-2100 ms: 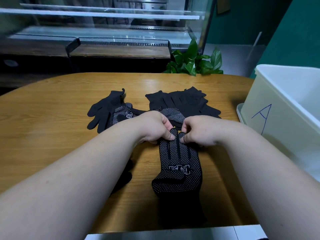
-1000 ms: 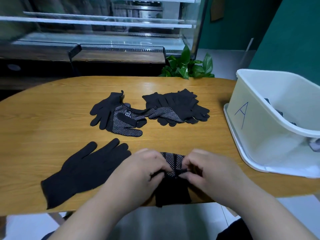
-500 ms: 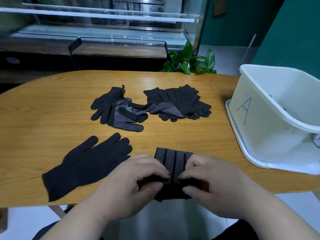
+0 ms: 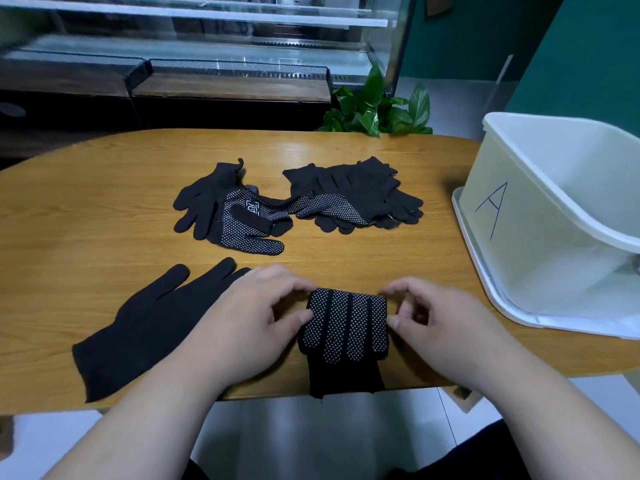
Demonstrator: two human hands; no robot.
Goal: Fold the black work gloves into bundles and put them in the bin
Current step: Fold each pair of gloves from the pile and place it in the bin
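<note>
**Desk:** What has changed in the last half second?

**Photographer:** The left hand [image 4: 249, 323] and right hand [image 4: 446, 327] have drawn apart to the sides of the folded glove [image 4: 346, 323]. That bares the dotted fingers they had half covered. Each hand pinches a side edge of the fold, thumb against curled fingers.

**Desk:** Where does the glove lie?

**Photographer:** At the near edge of the table [image 4: 86, 220], its cuff reaching that edge. A flat glove [image 4: 145, 334] lies just to the left, its fingertips under the left hand and its cuff also at the edge.

**Desk:** Any room to move?

**Photographer:** Bare wood runs between the hands and the loose pile [image 4: 356, 195] farther back. More lies to the right, up to the bin [image 4: 540, 237], marked A, at the table's right end.
</note>
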